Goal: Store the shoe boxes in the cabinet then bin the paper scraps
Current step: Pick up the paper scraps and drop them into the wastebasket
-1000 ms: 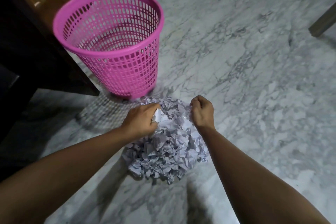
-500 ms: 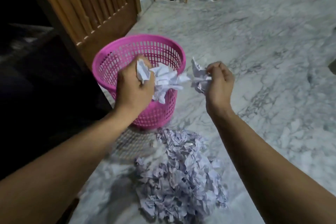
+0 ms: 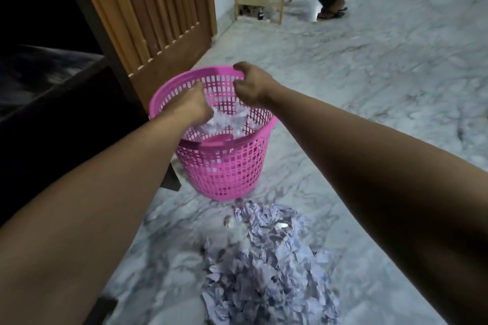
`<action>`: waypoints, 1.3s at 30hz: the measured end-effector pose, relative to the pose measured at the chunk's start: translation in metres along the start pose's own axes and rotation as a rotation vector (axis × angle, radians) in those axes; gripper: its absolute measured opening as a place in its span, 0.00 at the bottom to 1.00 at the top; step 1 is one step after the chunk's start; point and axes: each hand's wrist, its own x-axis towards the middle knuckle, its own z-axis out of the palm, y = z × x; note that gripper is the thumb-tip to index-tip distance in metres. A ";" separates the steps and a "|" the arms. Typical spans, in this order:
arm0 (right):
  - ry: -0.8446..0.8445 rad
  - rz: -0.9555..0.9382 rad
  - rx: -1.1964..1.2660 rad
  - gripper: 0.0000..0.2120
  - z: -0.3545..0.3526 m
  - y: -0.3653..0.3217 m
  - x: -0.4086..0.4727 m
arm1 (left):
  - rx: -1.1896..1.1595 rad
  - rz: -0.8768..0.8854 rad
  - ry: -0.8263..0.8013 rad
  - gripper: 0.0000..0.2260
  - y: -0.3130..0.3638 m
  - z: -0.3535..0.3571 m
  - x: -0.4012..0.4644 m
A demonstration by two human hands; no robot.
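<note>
My left hand [image 3: 196, 108] presses light crumpled paper scraps [image 3: 227, 121] into the pink basket [image 3: 224, 166], my right hand [image 3: 252, 87] loosely curled, holding nothing.

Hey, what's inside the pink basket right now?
Crumpled white paper scraps lie inside the pink basket. The left hand reaches down among them, hiding some paper beneath it. The basket's bottom is covered, so how deep the paper goes cannot be told.
</note>
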 end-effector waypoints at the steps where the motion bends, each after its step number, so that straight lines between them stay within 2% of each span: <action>1: 0.079 -0.025 0.014 0.27 -0.002 0.007 -0.006 | -0.007 0.024 0.031 0.27 0.001 0.003 -0.002; 4: 0.422 -0.080 0.253 0.19 -0.008 0.036 -0.042 | 0.026 0.205 0.365 0.27 0.014 0.010 -0.038; 6: 0.635 -0.052 0.405 0.15 0.000 0.063 -0.074 | -0.084 0.494 0.556 0.21 0.025 0.017 -0.084; 8: 0.697 0.043 0.438 0.13 0.022 0.098 -0.112 | -0.165 0.751 0.536 0.17 0.020 0.048 -0.132; 9: 0.674 0.089 0.417 0.12 0.038 0.119 -0.134 | -0.177 0.798 0.448 0.18 0.010 0.072 -0.157; 10: 0.618 0.132 0.369 0.10 0.056 0.142 -0.160 | -0.168 0.761 0.303 0.22 -0.004 0.101 -0.183; 12: 0.455 0.189 0.180 0.11 0.094 0.182 -0.220 | -0.085 0.479 -0.080 0.41 -0.042 0.157 -0.231; 14: 0.268 0.241 -0.030 0.23 0.129 0.209 -0.281 | 0.035 0.170 -0.355 0.60 -0.084 0.206 -0.266; 15: 0.151 0.298 -0.115 0.33 0.144 0.216 -0.309 | 0.098 0.101 -0.434 0.65 -0.102 0.224 -0.279; 17: -0.131 0.391 -0.276 0.51 0.170 0.221 -0.354 | 0.191 0.140 -0.529 0.66 -0.124 0.244 -0.297; 19: -0.321 0.376 -0.424 0.58 0.190 0.221 -0.375 | 0.192 0.286 -0.556 0.63 -0.130 0.255 -0.303; 22: -0.382 0.326 -0.454 0.54 0.207 0.216 -0.371 | 0.101 0.406 -0.525 0.52 -0.119 0.266 -0.299; 26: -0.301 0.247 -0.365 0.31 0.208 0.216 -0.342 | 0.013 0.555 -0.404 0.38 -0.098 0.276 -0.278; 28: -0.272 0.225 -0.330 0.24 0.205 0.219 -0.332 | -0.005 0.580 -0.381 0.33 -0.093 0.275 -0.266; 31: -0.207 0.257 -0.259 0.21 0.195 0.225 -0.323 | 0.010 0.594 -0.354 0.27 -0.088 0.272 -0.250; 36: -0.040 0.358 -0.141 0.17 0.175 0.234 -0.319 | 0.021 0.656 -0.259 0.06 -0.088 0.270 -0.238; 39: 0.081 0.378 -0.064 0.15 0.165 0.235 -0.314 | 0.008 0.636 -0.264 0.05 -0.085 0.264 -0.238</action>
